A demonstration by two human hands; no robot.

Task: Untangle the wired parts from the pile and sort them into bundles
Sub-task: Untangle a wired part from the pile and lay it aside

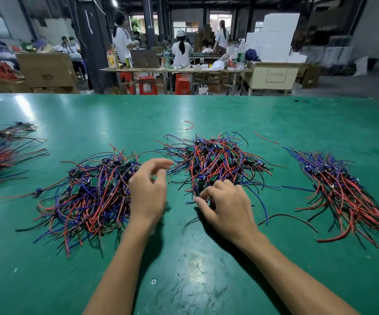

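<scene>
- far left edge of the green desk (206, 280): a bundle (0, 153) of red, blue and black wired parts, partly cut off by the frame and kinda blurry
- next over, a big messy pile (86, 196) of the same wires with small green boards poking out of it
- left hand (147, 192) sits right at that pile's right edge, fingers loosely curled and spread, not holding anything as far as I can see
- dead center further back is the middle pile (215, 160), tangled
- right hand (227, 205) is at the near edge of that middle pile, thumb and fingers pinching a dark wired part (198, 189) that's still touching the tangle
- a couple of loose red wire bits (189, 125) lie behind the middle pile
- right side: a combed-out bundle (343, 192), wires all fanned toward the near right corner
- no bins or trays on the desk, everything's just lying on the mat
- background: cardboard boxes (47, 69), red stools (147, 85), people at another bench
</scene>
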